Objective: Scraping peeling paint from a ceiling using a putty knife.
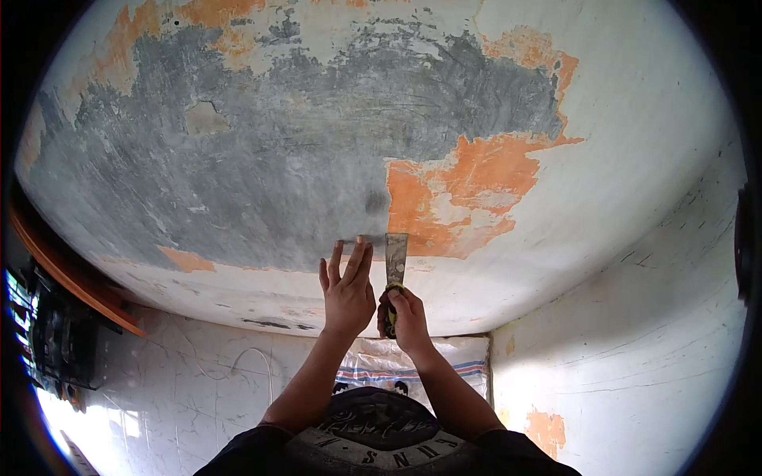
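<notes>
My right hand (408,315) is closed around the black and yellow handle of a putty knife (396,259). The knife points away from me, its blade over the lower left corner of an orange patch (428,220) on the plastered surface. Just left of it, my left hand (348,294) holds no tool; its fingers are apart, with the fingertips at the lower edge of a wide bare grey area (268,178). Dark smudges show near the fingertips. Whether the blade touches the surface, I cannot tell.
Peeling white paint (625,149) surrounds the grey and orange areas. An orange-brown curved edge (77,282) and dark objects stand at the left. Below are a marbled wall (220,369) with a loose cable (268,363), a striped plastic sheet (464,369), and a scuffed wall (607,369) at right.
</notes>
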A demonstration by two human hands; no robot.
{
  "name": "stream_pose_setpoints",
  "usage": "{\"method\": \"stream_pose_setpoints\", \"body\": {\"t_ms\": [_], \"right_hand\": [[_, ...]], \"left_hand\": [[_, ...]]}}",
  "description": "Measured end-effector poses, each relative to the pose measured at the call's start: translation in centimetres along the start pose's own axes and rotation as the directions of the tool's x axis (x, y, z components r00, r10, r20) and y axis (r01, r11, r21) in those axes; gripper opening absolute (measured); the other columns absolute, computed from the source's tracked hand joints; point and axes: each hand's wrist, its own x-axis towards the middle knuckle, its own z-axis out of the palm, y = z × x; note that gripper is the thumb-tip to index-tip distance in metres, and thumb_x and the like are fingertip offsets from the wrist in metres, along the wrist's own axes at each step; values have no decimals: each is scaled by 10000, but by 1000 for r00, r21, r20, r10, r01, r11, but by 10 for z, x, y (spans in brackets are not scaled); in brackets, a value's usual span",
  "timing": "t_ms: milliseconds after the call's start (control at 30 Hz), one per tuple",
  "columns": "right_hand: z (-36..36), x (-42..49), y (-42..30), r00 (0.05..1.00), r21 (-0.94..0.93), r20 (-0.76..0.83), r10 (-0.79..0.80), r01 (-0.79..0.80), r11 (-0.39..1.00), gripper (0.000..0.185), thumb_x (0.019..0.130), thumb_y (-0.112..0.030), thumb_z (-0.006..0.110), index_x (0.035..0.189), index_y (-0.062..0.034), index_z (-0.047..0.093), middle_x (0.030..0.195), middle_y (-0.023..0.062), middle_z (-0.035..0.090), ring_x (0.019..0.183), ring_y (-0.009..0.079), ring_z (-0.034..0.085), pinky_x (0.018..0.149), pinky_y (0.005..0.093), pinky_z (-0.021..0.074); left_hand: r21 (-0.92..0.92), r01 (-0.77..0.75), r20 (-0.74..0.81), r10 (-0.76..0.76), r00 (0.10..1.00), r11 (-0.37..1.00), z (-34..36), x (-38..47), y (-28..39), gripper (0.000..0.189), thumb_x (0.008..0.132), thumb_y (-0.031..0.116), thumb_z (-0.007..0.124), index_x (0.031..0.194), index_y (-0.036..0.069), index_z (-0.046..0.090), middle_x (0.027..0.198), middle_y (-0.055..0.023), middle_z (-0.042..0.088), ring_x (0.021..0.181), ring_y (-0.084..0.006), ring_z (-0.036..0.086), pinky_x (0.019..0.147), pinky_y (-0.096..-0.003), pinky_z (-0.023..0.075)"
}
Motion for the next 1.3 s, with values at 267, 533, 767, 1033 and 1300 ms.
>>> {"method": "stream_pose_setpoints", "body": {"t_ms": [267,533,767,1033,1300], "right_hand": [[-17,-1,21,999,-30,10,45,-44,999,272,1008,-269,443,889,-38,524,602,44,539,437,125,511,386,265,409],[-11,-1,23,999,-13,-12,46,-46,999,258,1000,-248,432,885,-34,521,599,57,534,429,142,512,382,274,414],[-5,-2,11,999,-8,16,42,-41,999,258,1000,-248,436,887,-33,524,611,47,537,437,124,508,384,263,409],[-9,0,13,1000,-13,-8,22,-23,1000,256,997,-237,432,892,-25,527,612,51,537,434,133,512,375,268,411],[-19,1,25,998,-77,-33,55,-57,995,250,996,-232,431,891,-24,522,595,44,528,432,125,511,376,263,404]], "left_hand": [[-1,-8,-11,8,1000,1000,2,0,0,558,849,54,514,1400,125,470,1525,4,339,1418,-333,242,1100,-603,209],[-2,3,-17,-3,1000,1000,2,-1,1,573,834,57,518,1402,120,468,1528,2,333,1422,-334,236,1106,-604,201],[1,-4,-7,4,1000,1000,1,-2,0,573,838,61,511,1406,119,463,1530,2,329,1415,-340,246,1102,-607,211],[-6,-8,-3,8,1000,1000,4,-2,-1,565,838,56,503,1400,108,468,1527,-3,335,1413,-345,247,1106,-606,198],[-11,-7,3,7,1000,1000,2,0,2,569,838,49,501,1403,110,465,1524,1,342,1415,-345,241,1107,-600,198]]}}
